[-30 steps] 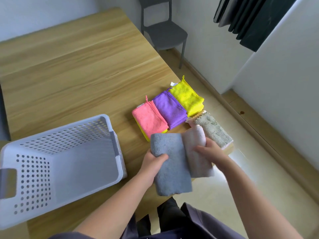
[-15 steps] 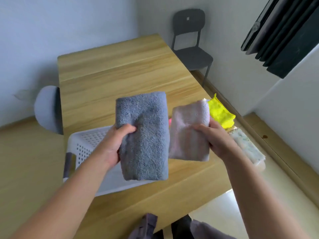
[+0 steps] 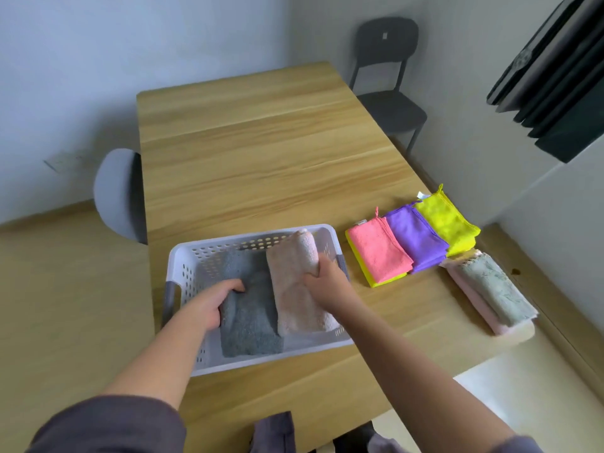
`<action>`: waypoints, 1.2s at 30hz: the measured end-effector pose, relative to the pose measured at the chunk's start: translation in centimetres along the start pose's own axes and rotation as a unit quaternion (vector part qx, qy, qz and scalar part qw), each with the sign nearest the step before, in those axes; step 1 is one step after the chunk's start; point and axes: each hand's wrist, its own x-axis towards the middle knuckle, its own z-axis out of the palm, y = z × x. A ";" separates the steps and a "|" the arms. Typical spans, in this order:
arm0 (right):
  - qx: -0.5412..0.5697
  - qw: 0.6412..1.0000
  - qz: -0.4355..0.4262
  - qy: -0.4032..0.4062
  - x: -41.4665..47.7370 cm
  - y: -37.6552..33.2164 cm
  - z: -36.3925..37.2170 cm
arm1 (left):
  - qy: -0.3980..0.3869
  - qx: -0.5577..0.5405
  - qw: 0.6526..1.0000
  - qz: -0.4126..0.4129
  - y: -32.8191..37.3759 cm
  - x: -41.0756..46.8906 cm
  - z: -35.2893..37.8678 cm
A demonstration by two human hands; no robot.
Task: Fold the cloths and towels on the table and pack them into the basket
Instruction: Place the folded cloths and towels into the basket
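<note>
Left grip (image 3: 209,304) holds the grey towel (image 3: 251,325) down in the basket (image 3: 183,256); right grip (image 3: 322,279) clutches the pink towel (image 3: 294,295) beside it. Folded cloths (image 3: 415,238) lie right of the basket on the surface (image 3: 261,158).

grey towel (image 3: 250,317) and pink towel (image 3: 295,289) lowered from mid-air into the basket (image 3: 183,256), hands still gripping

- Folded grey towel (image 3: 251,322) and peach towel (image 3: 294,289) sit side by side in my white perforated basket (image 3: 183,255).
- Pink cloth (image 3: 379,253), purple cloth (image 3: 416,238) and yellow cloth (image 3: 446,220): folded, in a row just right of it.
</note>
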 end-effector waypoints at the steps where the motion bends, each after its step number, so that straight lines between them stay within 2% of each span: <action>1: -0.011 1.000 0.004 0.006 0.3 0.2 0.4 | 0.011 0.009 1.000 -0.014 -0.4 0.8 -0.4; 3: -0.033 0.999 0.006 0.010 0.6 0.6 1.1 | 0.064 0.049 0.996 -0.036 -1.4 2.9 -1.2; 6: -0.093 0.996 -0.010 0.008 0.6 0.8 1.9 | 0.180 0.126 0.976 -0.002 -2.2 5.3 -1.5; 8: -0.117 0.993 -0.023 0.001 0.6 1.0 2.3 | 0.248 0.211 0.945 0.033 -2.0 5.1 -0.6; 10: -0.136 0.990 -0.015 -0.009 0.8 1.5 2.7 | 0.276 0.332 0.900 0.058 -1.9 4.5 0.0; 12: -0.150 0.988 -0.008 -0.017 0.9 1.7 2.9 | 0.274 0.470 0.834 0.089 -1.9 3.7 0.6; 14: -0.150 0.989 -0.005 -0.019 1.0 1.8 3.0 | 0.249 0.638 0.714 0.144 -2.4 2.7 1.1; 16: -0.141 0.990 0.002 -0.022 1.4 1.6 3.2 | 0.155 0.752 0.602 0.218 -3.2 2.7 1.3; 18: -0.132 0.991 0.018 -0.026 1.9 1.6 3.5 | 0.071 0.796 0.556 0.229 -3.8 3.9 0.7; 21: -0.135 0.989 0.052 -0.031 2.8 2.0 4.0 | 0.070 0.800 0.566 0.189 -4.2 5.8 -0.4; 24: -0.139 0.987 0.066 -0.041 3.3 1.9 4.1 | 0.072 0.797 0.571 0.182 -4.6 6.2 -0.5; 27: -0.062 0.993 0.087 -0.048 4.3 0.9 4.7 | 0.072 0.793 0.577 0.180 -4.5 6.3 -0.3; 30: -0.022 0.981 0.185 -0.049 6.2 1.0 5.3 | 0.063 0.785 0.590 0.178 -4.4 6.3 -0.2; 32: -0.068 0.969 0.230 -0.057 6.8 1.5 5.6 | 0.060 0.783 0.592 0.180 -4.5 6.4 -0.3; 34: -0.088 0.969 0.226 -0.055 7.1 1.6 6.3 | 0.058 0.783 0.592 0.184 -4.6 6.4 -0.4; 36: -0.041 0.980 0.188 -0.059 7.2 0.9 6.8 | 0.055 0.781 0.595 0.181 -4.5 6.5 -0.3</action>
